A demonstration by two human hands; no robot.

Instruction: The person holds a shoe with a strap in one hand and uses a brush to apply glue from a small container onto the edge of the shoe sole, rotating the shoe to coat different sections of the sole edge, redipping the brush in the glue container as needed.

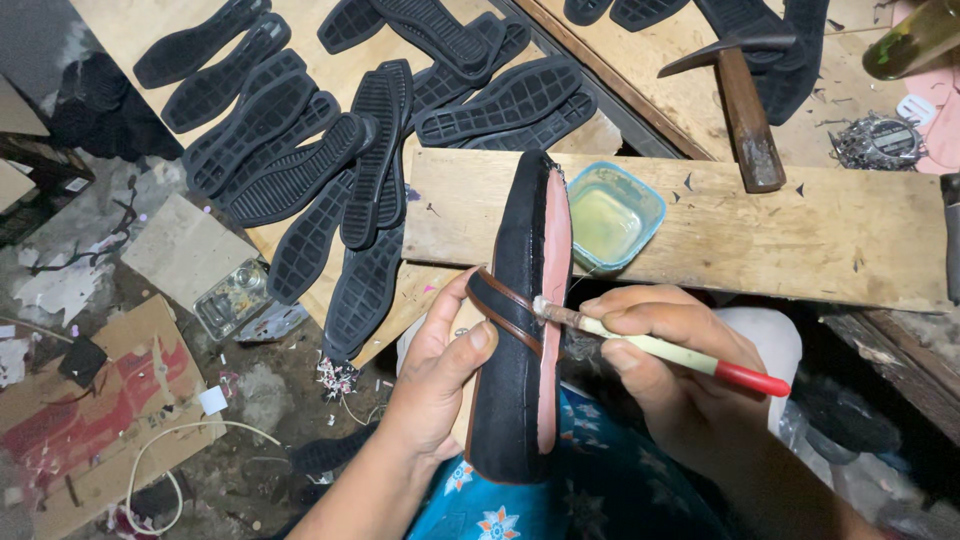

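Observation:
My left hand grips a black shoe from its left side, thumb over a brown strap. The shoe lies bottom up, its pink underside showing along the right edge. My right hand holds a small brush with a pale handle and red end. The brush tip touches the pink underside near the strap. The shoe's toe rests over a wooden plank, beside a shallow blue tub of pale glue.
Many black rubber soles lie piled on the wooden board to the upper left. A hammer rests on the bench behind the plank. Cardboard, scraps and a white cord litter the floor at left.

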